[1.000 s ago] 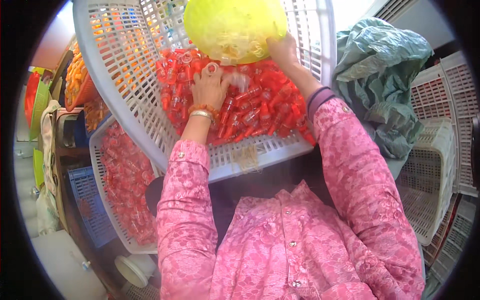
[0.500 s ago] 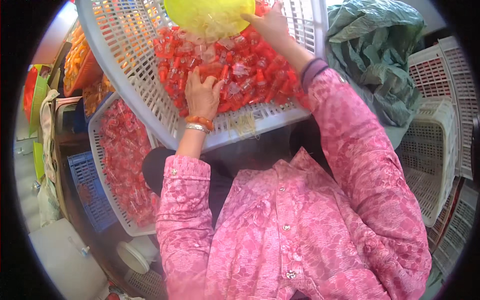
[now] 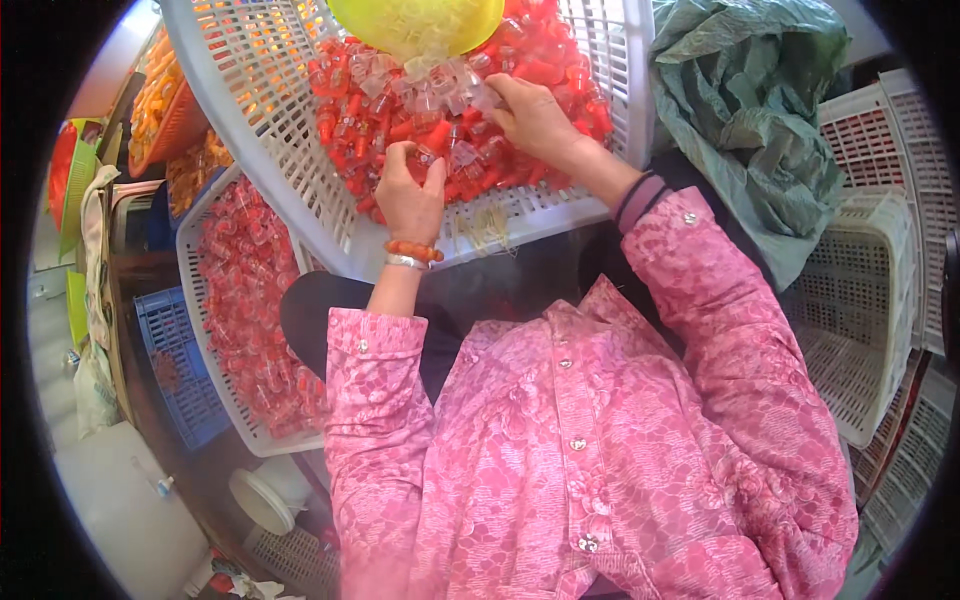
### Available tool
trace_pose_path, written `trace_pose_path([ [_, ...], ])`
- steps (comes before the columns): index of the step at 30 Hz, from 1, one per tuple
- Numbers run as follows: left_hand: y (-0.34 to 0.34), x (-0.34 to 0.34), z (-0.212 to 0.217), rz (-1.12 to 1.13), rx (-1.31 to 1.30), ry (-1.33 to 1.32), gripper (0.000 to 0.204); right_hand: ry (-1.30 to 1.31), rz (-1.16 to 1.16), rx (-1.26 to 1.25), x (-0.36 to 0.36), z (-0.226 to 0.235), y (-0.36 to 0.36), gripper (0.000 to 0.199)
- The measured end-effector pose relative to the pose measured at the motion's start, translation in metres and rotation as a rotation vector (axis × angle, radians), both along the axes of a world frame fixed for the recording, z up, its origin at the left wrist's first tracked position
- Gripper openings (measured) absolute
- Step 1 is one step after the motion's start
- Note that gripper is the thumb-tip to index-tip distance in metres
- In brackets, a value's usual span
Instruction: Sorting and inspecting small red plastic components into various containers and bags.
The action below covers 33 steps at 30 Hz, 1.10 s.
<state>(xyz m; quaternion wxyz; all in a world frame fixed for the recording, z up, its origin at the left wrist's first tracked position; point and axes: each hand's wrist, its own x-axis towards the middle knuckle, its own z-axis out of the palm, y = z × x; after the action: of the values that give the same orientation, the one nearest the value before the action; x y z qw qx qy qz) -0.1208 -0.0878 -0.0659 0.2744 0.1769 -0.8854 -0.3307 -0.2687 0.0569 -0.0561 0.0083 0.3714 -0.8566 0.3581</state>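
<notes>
Pinches a red piece (image 3: pixel 435 138) in the left hand (image 3: pixel 408 200), with thumb and index finger curved together on its lower end and the other fingers mostly out of sight. Looks bright red and opaque at the upper part, stubby and roughly cylindrical, then paler and glassier down by the fingertips. Leans up and to the right, just above the loose red pieces (image 3: pixel 560 70), within a large white basket (image 3: pixel 560 213). Reaches with the right hand (image 3: pixel 540 120) to a cluster of clear pieces (image 3: pixel 455 85), with thumb and index finger close together at its near edge. Cannot tell from this angle whether clamped on one or only touching. Looks colourless, shiny and short in that cluster, like small see-through caps, lying in a whitish patch over the red. Lies right at the lip of a yellow basin (image 3: pixel 365 20), with more of the same inside. Looks slim and tapered among the red, partly sheathed in something transparent, pointing every which way. Has pale strands (image 3: pixel 485 230) lying across the basket's front edge, a second white basket (image 3: pixel 222 385) of similar pieces to the left, and a crumpled green sack (image 3: pixel 750 130) to the right.
</notes>
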Motion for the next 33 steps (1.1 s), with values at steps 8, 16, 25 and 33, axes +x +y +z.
trace_pose_path([
  [8,0.020,0.048,0.007,-0.115,1.062,-0.059,0.021,-0.391,0.427,-0.155,0.070,0.035,0.043,0.039],
  [16,0.080,0.084,0.036,-0.073,0.757,0.027,0.022,-1.335,0.362,-0.052,0.116,0.039,0.058,0.036],
  [25,0.071,0.085,0.046,-0.070,0.724,0.190,0.017,-1.219,0.316,-0.140,0.131,0.078,0.054,0.034],
  [33,0.091,0.104,0.050,0.043,0.578,0.047,0.016,-1.611,0.270,-0.121,0.139,0.063,0.066,0.033],
])
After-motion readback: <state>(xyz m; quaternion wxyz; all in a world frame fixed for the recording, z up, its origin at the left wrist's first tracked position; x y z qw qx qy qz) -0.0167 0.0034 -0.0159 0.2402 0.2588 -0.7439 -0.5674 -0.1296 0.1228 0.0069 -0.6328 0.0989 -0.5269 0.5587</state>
